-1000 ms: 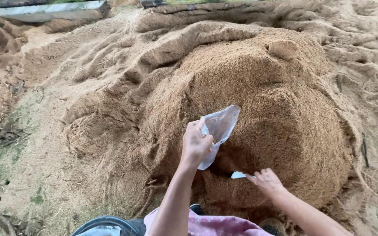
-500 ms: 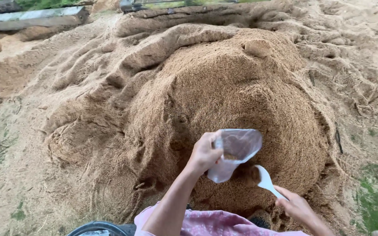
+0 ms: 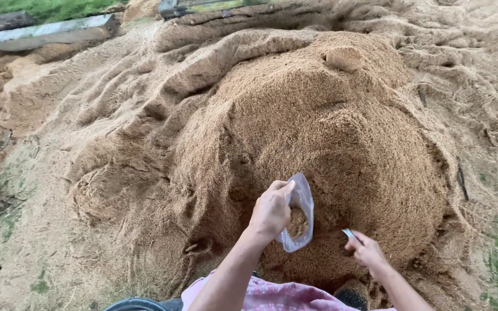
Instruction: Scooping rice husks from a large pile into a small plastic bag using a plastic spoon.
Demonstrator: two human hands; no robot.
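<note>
1. Since the bag has to stay open, the left hand (image 3: 271,210) pinches the rim of the clear plastic bag (image 3: 300,214), mouth tipped toward the right hand; some brown stuff already sits inside.
2. Just right of it, the right hand (image 3: 366,251) grips a small white scoop (image 3: 348,233), dug into the pile's foot.
3. Beyond both hands rises the big sawdust mound (image 3: 318,115).
4. Far up-left lie grey planks (image 3: 47,29).

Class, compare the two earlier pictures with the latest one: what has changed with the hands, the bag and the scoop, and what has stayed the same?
The right hand has gone from lifting the small white scoop clear to pushing it back into the sawdust heap. The clear plastic bag now shows some sawdust inside and sits against the heap. The left hand keeps its grip on the bag's mouth; the heap looks unchanged.
</note>
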